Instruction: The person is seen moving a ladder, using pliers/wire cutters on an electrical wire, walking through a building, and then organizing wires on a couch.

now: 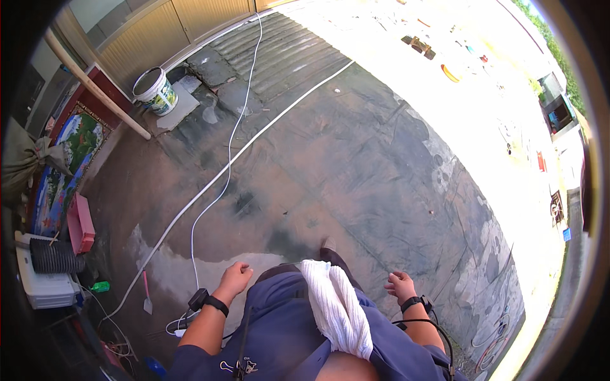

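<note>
My left hand (236, 278) hangs beside my body, its fingers loosely bent with nothing visible in them. A black band with a small box (198, 300) is strapped round that wrist. On the other side, my right hand (399, 286) is held out over the floor, the fingers half curled and slightly apart. Nothing shows in that hand either, and a black strap (411, 303) circles its wrist. Between the two hands a white ribbed towel (332, 305) hangs down the front of my dark blue shirt (273, 330). One shoe (328, 244) shows ahead of me.
A white hose (210, 185) and a thin white cable (236, 127) cross the dark floor sheet (356, 165). At left are a bucket (155, 92), a leaning pole (95, 84), a pink crate (80, 223) and a small shovel (147, 303). Several objects lie on sunlit ground at right.
</note>
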Motion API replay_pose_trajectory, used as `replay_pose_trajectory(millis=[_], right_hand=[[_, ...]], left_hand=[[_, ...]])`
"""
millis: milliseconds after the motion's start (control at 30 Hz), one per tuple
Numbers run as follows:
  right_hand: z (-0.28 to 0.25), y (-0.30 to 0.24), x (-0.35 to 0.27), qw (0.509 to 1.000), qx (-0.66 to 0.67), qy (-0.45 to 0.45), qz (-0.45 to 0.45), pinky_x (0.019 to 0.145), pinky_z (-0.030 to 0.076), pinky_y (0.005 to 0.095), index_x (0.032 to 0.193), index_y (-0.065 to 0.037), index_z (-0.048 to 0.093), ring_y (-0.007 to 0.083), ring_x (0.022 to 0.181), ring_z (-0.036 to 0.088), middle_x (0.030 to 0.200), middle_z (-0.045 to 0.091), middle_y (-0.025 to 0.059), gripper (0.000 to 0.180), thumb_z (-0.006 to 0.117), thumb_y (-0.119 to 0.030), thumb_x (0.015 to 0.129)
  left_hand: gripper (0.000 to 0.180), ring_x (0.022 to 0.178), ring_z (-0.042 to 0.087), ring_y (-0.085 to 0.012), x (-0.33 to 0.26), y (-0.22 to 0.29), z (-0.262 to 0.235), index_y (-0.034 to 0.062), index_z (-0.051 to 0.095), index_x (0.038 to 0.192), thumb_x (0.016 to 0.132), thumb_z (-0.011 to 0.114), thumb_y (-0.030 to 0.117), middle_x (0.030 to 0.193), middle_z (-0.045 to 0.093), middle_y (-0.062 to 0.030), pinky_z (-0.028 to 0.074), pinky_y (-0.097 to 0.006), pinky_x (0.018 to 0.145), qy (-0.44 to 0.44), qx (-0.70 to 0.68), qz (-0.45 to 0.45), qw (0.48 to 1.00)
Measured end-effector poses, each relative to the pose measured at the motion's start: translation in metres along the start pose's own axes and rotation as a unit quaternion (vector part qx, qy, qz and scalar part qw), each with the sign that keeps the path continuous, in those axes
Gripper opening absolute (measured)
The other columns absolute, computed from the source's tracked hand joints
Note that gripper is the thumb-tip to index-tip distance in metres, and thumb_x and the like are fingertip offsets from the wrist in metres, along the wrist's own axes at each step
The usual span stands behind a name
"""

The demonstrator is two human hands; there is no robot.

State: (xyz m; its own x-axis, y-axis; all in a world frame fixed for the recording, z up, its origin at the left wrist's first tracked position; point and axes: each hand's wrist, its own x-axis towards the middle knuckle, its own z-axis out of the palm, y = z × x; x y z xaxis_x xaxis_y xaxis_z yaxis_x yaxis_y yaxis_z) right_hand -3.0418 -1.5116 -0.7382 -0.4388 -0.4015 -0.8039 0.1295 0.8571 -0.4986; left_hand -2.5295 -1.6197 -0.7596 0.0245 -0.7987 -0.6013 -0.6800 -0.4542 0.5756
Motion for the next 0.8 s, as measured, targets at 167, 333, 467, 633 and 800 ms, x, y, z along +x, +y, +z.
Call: replay_pose_trajectory(millis=[167,333,467,633,800], right_hand=[[-0.008,-0.095,0.110,0.999,-0.029,-0.028,-0.029,0.062,0.051,0.0282,0.127,-0.003,0.050,0.0185,0.078,0.065,0.105,0.063,0.0102,0.044,0.063,-0.024,0.090],[0.001,-0.222,0.171,0.994,-0.023,-0.070,-0.086,0.060,0.050,0.0274,0.127,0.002,0.049,0.0166,0.075,0.064,0.103,0.064,0.0120,0.049,0.065,-0.022,0.088],[-0.001,-0.285,0.225,0.991,-0.037,-0.074,-0.101,0.061,0.051,0.0286,0.127,0.001,0.050,0.0158,0.074,0.064,0.100,0.065,0.0106,0.048,0.066,-0.023,0.088],[0.023,-0.346,0.264,0.993,-0.035,-0.065,-0.089,0.060,0.050,0.0278,0.126,-0.001,0.051,0.0163,0.077,0.065,0.103,0.063,0.0083,0.047,0.065,-0.024,0.088],[0.049,-0.381,0.275,0.996,-0.043,-0.058,-0.058,0.066,0.052,0.0297,0.127,0.002,0.051,0.0174,0.079,0.065,0.102,0.063,0.0114,0.051,0.067,-0.026,0.088]], left_hand=[[0.042,0.098,0.065,-0.0292,0.052,0.049,0.013,-0.0006,0.062,0.114,0.084,0.063,0.029,0.104,0.068,-0.0183,0.050,-0.035,0.087,0.027,-0.021,-0.039,0.999],[0.043,0.097,0.066,-0.0281,0.090,0.107,0.031,-0.0022,0.062,0.114,0.083,0.064,0.028,0.103,0.068,-0.0188,0.050,-0.035,0.087,0.049,-0.058,-0.076,0.994],[0.040,0.096,0.066,-0.0276,0.127,0.149,0.028,-0.0022,0.062,0.113,0.085,0.062,0.026,0.102,0.068,-0.0186,0.050,-0.035,0.086,0.051,-0.090,-0.080,0.991],[0.036,0.093,0.065,-0.0250,0.180,0.176,0.004,-0.0053,0.062,0.110,0.085,0.063,0.020,0.100,0.068,-0.0177,0.050,-0.034,0.084,0.055,-0.112,-0.089,0.988],[0.035,0.094,0.065,-0.0258,0.262,0.201,-0.025,-0.0056,0.062,0.109,0.084,0.063,0.019,0.101,0.067,-0.0189,0.050,-0.035,0.085,0.012,-0.066,-0.067,0.996]])
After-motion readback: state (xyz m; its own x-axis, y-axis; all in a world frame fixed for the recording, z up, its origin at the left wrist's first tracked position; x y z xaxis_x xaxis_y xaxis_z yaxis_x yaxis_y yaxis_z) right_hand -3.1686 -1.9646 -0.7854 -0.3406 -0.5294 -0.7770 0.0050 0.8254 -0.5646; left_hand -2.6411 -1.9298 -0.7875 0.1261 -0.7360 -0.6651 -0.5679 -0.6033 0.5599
